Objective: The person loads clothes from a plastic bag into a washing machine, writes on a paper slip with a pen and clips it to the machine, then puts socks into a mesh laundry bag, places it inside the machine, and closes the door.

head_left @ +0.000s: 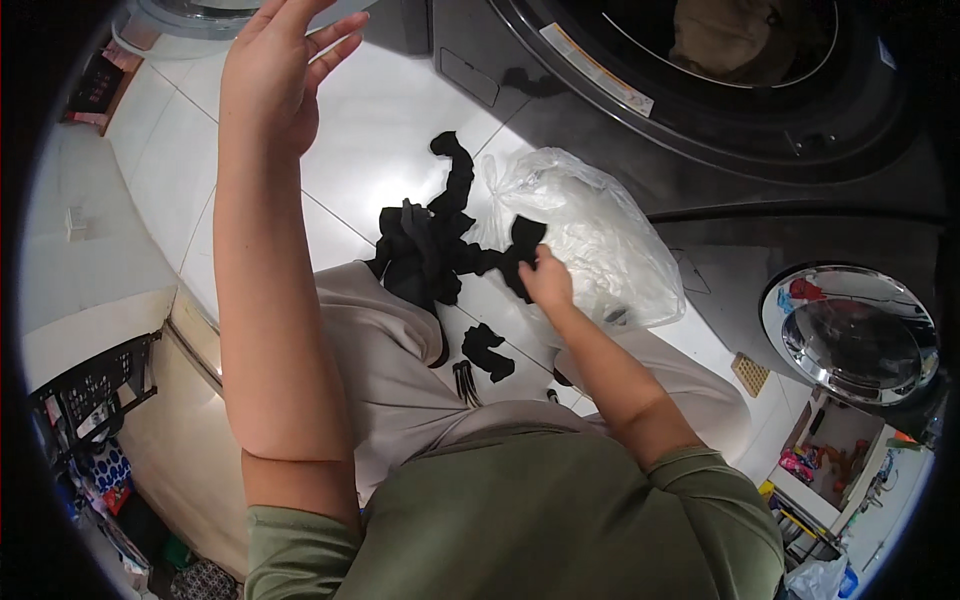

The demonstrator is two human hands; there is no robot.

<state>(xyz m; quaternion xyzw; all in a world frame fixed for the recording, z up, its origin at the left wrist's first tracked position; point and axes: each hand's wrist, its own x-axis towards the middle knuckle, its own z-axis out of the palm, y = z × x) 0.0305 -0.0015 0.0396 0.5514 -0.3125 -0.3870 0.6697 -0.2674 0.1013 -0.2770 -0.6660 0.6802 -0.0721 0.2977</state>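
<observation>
My right hand (pixel 548 280) is closed on a black sock (pixel 527 236), holding it just above the floor between a pile of black socks (pixel 412 250) and a clear plastic bag (pixel 615 235). The bag is knotted at one corner and looks full of pale, crumpled plastic. My left hand (pixel 275 80) is raised high at the upper left, fingers spread, with nothing visible in it. One more black sock (pixel 487 352) lies by itself on the white tiles, between my knees.
A dark grey front-loading machine (pixel 690 150) stands at the upper right, with beige cloth behind its round door. Below it is another round glass door (pixel 850 335). A yellowish perforated block (pixel 750 375) lies near it. At the lower left hangs a black plastic basket (pixel 95 390).
</observation>
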